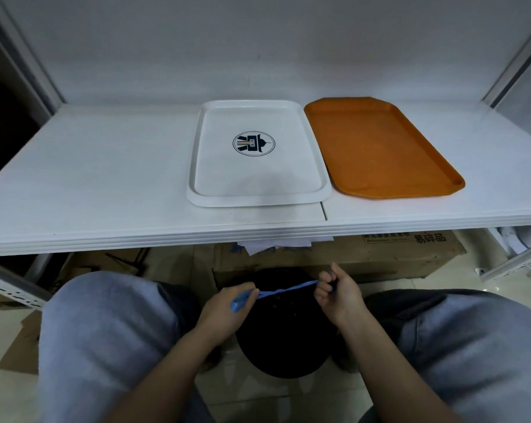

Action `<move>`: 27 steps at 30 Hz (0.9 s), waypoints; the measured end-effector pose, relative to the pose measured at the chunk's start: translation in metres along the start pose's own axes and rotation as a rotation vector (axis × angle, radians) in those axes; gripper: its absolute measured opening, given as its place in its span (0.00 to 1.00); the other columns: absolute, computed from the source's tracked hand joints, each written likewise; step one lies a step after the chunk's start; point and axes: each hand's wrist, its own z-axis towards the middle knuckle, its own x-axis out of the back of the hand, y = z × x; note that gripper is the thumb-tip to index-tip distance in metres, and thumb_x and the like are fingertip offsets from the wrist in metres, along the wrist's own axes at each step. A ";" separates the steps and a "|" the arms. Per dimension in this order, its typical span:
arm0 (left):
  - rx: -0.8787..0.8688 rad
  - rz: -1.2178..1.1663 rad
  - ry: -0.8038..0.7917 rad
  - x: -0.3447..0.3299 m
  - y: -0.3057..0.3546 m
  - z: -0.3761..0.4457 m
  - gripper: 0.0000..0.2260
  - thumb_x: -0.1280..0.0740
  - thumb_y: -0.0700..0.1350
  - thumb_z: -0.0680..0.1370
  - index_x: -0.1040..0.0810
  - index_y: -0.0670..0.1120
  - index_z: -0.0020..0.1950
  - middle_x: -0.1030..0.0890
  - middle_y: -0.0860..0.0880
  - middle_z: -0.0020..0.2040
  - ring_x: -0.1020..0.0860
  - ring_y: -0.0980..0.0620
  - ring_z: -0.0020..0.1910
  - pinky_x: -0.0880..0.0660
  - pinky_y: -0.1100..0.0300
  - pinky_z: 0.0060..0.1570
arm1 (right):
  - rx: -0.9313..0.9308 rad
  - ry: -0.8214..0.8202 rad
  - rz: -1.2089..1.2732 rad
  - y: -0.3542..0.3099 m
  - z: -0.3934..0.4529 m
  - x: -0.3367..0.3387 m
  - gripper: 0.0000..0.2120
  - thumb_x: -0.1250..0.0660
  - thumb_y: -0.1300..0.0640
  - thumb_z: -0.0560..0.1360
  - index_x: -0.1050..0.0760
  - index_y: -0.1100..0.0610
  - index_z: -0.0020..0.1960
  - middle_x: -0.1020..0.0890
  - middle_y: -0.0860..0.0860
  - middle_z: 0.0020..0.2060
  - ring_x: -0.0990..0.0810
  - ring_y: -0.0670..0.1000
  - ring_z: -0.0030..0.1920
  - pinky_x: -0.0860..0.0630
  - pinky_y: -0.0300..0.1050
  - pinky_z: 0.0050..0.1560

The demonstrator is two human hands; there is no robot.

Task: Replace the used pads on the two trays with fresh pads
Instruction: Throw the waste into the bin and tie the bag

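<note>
A white tray (198, 166) with a round dark logo lies on the white shelf, and an orange tray (380, 148) lies right beside it; no pad shows on either. Below the shelf edge, over a black bin (282, 340) between my knees, both hands hold a thin blue pad (284, 290) seen edge-on and stretched between them. My left hand (227, 306) pinches its left end, where the blue material bunches. Its right end is gripped by my right hand (337, 296), fingers curled.
The white shelf (105, 178) spans the view, its front edge just above my hands. Under it stand cardboard boxes (380, 257) with white and blue sheets (270, 245) sticking out on top. My grey-trousered knees flank the bin. Metal shelf posts stand at both sides.
</note>
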 end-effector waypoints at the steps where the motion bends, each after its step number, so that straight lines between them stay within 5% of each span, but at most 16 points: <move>1: 0.012 0.027 -0.009 0.000 -0.004 -0.001 0.16 0.44 0.54 0.81 0.32 0.51 0.36 0.26 0.56 0.33 0.27 0.56 0.32 0.36 0.62 0.31 | 0.004 0.025 0.006 -0.002 0.002 0.004 0.19 0.45 0.51 0.82 0.41 0.53 0.33 0.34 0.47 0.19 0.40 0.45 0.16 0.43 0.33 0.17; 10: 0.080 0.114 -0.029 0.000 -0.009 -0.004 0.15 0.44 0.54 0.82 0.31 0.50 0.37 0.28 0.52 0.31 0.29 0.57 0.31 0.36 0.59 0.32 | 0.101 0.080 -0.140 -0.005 0.013 0.015 0.18 0.46 0.51 0.82 0.40 0.53 0.34 0.34 0.47 0.20 0.39 0.45 0.20 0.41 0.35 0.21; 14: 0.124 -0.328 -0.070 -0.003 0.009 0.002 0.16 0.42 0.45 0.82 0.31 0.45 0.35 0.29 0.52 0.29 0.30 0.58 0.28 0.32 0.65 0.32 | 0.187 -0.018 -0.180 -0.007 0.003 0.007 0.19 0.44 0.49 0.81 0.37 0.54 0.33 0.31 0.48 0.25 0.28 0.48 0.34 0.32 0.41 0.43; 17: 0.162 -0.352 -0.119 -0.002 0.010 0.005 0.16 0.43 0.44 0.83 0.31 0.47 0.34 0.30 0.52 0.29 0.31 0.57 0.27 0.32 0.65 0.32 | 0.209 -0.115 -0.134 -0.008 -0.001 0.000 0.19 0.46 0.50 0.82 0.39 0.54 0.34 0.37 0.47 0.22 0.35 0.47 0.25 0.30 0.43 0.42; 22: 0.153 -0.031 -0.099 -0.006 -0.006 -0.003 0.18 0.42 0.52 0.81 0.31 0.58 0.31 0.30 0.53 0.29 0.32 0.58 0.29 0.37 0.59 0.33 | 0.397 -0.056 -0.598 0.000 0.002 -0.001 0.18 0.47 0.53 0.83 0.40 0.55 0.34 0.40 0.46 0.23 0.41 0.44 0.20 0.37 0.41 0.30; 27: 0.227 -0.142 -0.091 -0.002 0.004 0.002 0.16 0.42 0.50 0.81 0.31 0.56 0.32 0.28 0.53 0.29 0.29 0.55 0.31 0.33 0.59 0.35 | 0.665 -0.178 -1.110 0.011 -0.005 -0.003 0.18 0.44 0.54 0.81 0.35 0.56 0.34 0.30 0.50 0.30 0.32 0.40 0.28 0.34 0.39 0.37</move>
